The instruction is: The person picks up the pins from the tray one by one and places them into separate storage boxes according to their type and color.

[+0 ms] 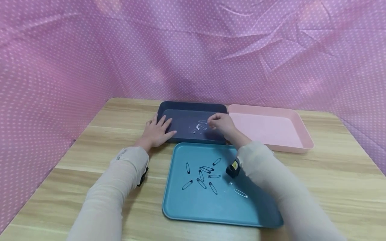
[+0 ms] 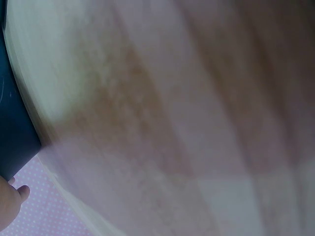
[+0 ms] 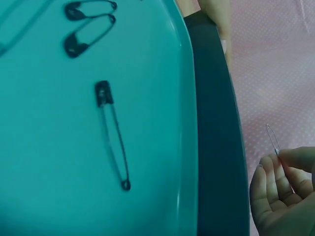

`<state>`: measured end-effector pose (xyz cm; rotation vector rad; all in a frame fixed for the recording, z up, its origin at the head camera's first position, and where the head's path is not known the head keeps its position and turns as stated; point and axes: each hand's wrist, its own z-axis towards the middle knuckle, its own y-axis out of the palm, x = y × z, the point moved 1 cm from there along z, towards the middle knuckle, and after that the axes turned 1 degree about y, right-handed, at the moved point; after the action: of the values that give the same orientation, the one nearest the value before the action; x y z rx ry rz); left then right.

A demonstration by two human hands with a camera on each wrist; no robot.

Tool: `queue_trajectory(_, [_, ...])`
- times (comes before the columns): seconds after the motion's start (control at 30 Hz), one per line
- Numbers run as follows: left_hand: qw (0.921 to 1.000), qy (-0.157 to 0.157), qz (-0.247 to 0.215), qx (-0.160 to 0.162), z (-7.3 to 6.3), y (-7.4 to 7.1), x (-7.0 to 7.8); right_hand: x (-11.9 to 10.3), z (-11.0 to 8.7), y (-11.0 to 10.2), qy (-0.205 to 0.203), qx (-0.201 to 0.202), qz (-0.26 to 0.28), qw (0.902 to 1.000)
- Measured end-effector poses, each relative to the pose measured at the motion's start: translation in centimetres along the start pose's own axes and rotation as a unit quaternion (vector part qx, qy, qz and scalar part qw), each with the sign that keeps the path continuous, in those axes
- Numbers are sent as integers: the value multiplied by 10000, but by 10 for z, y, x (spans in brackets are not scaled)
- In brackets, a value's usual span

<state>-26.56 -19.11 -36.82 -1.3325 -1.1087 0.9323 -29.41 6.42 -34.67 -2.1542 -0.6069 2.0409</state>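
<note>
My left hand (image 1: pixel 157 132) rests with spread fingers on the left rim of the dark navy tray (image 1: pixel 181 134). A silver safety pin (image 3: pixel 272 136) is pinched between thumb and fingers of my right hand (image 1: pixel 223 126), which is above the tray's right part. Inside that tray lie several silver safety pins (image 1: pixel 202 127) in a loose cluster. On the teal tray (image 1: pixel 193 207), nearer me, several black safety pins (image 1: pixel 201 183) are scattered, and a silver safety pin (image 1: pixel 241 193) lies at right under my forearm. The left wrist view shows mostly blurred tabletop and part of the hand.
A pink tray (image 1: pixel 262 129) stands right of the navy one, their sides nearly touching. The teal tray's far edge meets the navy tray's front. All three are on a wooden table (image 1: pixel 102 147), with a pink dotted cloth (image 1: pixel 193 60) hanging behind and at the sides.
</note>
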Motion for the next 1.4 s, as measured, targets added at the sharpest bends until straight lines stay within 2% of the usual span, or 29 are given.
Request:
queue_trajectory(0.27, [10000,15,-45,-46,-4,1,-1,6,21,19,-71,22,182,9998])
queue_trajectory(0.53, [9999,12,-153,-25,-4,-1,-1,5,33,27,195,124,286,9993])
queue_trajectory(0.7, [9996,38,-278,-37,-5,-1,-2,8,39,31,373,121,169,9991])
queue_trajectory(0.9, [10000,48,-70,-2,-1,1,-2,13,47,36,541,139,-27,9984])
queue_trajectory(1.13, [10000,22,25,-51,1,1,0,13,51,38,587,213,-274,9977])
queue_trajectory(1.4, [9999,-38,103,-51,1,0,-1,7,48,39,504,80,-314,9982])
